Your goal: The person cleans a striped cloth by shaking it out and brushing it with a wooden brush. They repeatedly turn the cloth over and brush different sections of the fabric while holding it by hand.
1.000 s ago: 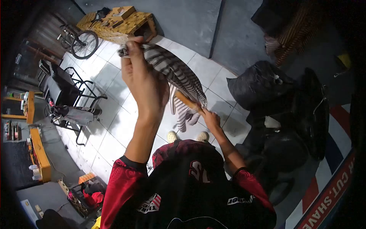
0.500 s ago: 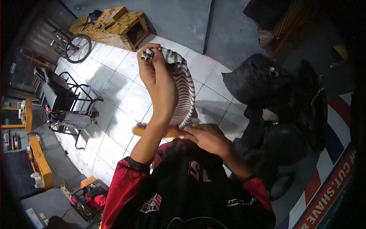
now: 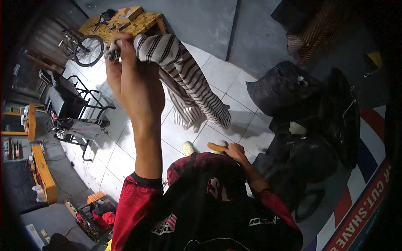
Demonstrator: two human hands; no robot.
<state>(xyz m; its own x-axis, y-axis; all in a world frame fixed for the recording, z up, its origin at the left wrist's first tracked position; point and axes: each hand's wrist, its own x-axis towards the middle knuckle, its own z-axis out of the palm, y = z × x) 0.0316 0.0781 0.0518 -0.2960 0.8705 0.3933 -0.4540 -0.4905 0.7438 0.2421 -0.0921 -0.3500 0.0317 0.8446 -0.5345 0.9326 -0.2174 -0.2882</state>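
Shelf: an orange-brown shelf (image 3: 45, 178) stands at the lower left of the frame, small items along it.
Chair: a black chair (image 3: 65, 98) with a metal frame sits at the left, grey cloth draped over its near end.
Bicycle: the bicycle (image 3: 88, 50) is at the upper left, its wheel beside the table.
Basket: at the lower left, a dark basket (image 3: 86, 224) holds something red.
Table: a patterned wooden table (image 3: 146, 24) bears a box at the upper left.
Left hand: raised at the upper left of centre, the left hand (image 3: 136, 85) is clenched on the bunched end of the cloth.
Striped cloth: from that fist, the striped cloth (image 3: 190, 79) hangs across the upper centre, its lower end free.
Tool: an orange-brown tool (image 3: 217, 147) lies crosswise just below centre, apart from the cloth.
Right hand: the right hand (image 3: 237, 152), right of centre, has its fingers wrapped around the tool's end.
Bag: a black bag (image 3: 282, 90) is heaped at the right.
Sign: a lettered sign (image 3: 362, 215) slants across the lower right.
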